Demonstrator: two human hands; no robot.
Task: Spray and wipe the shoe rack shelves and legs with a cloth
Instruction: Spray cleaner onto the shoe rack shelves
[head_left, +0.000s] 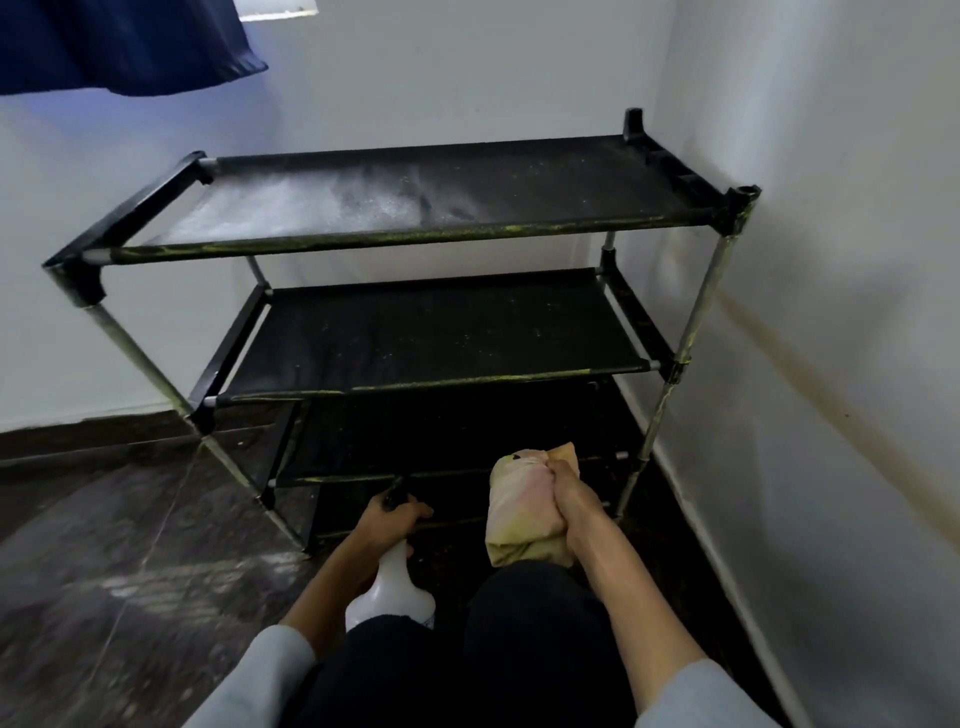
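Spray lies in a pale wet patch on the top shelf, well above and beyond both hands. We find the left hand curled round the dark trigger head of a white spray bottle, nozzle aimed forward at the lower shelves; the bottle body hangs below that grip, against the person's dark trousers. The right hand grips a bunched yellowish cloth, which sits just left of the fingers and bulges above and below them. The shoe rack stands directly ahead of both grips, pushed into a corner, with yellowish grime along its front rails and the right front leg.

Risks, in our judgement: the wet patch covers only the shelf's left half, so wiping now would drag dry grit across the right half. The fabric shelves may sag under pressure and soak rather than wipe clean. The cloth looks already stained; it could smear residue back on. The rack is light and could shift against the wall under a hard push.
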